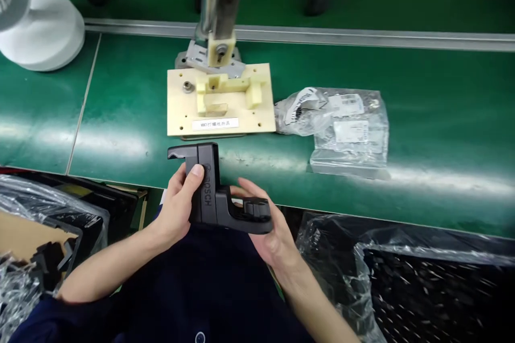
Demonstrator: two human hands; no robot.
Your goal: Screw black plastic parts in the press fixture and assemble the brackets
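Note:
Between my two hands, just off the bench's front edge, is a black plastic clamp-like holder point(207, 187) marked BOSCH, with a hooked arm at its upper left and a ribbed knob at its right end. My left hand point(177, 206) grips its body, thumb on the front face near the lettering. Around the knob end curls my right hand point(271, 233), fingers partly hidden behind the part. Beyond them, a cream fixture plate point(181, 112) with raised blocks and a white label lies on the bench under a metal press arm point(225, 5).
A clear plastic bag point(350, 139) with white labels lies right of the fixture on the green bench point(132, 91). At the far left stands a white fan base point(52, 32). Plastic-lined bins of black parts flank me, left bin point(80, 241) and right bin point(426, 289).

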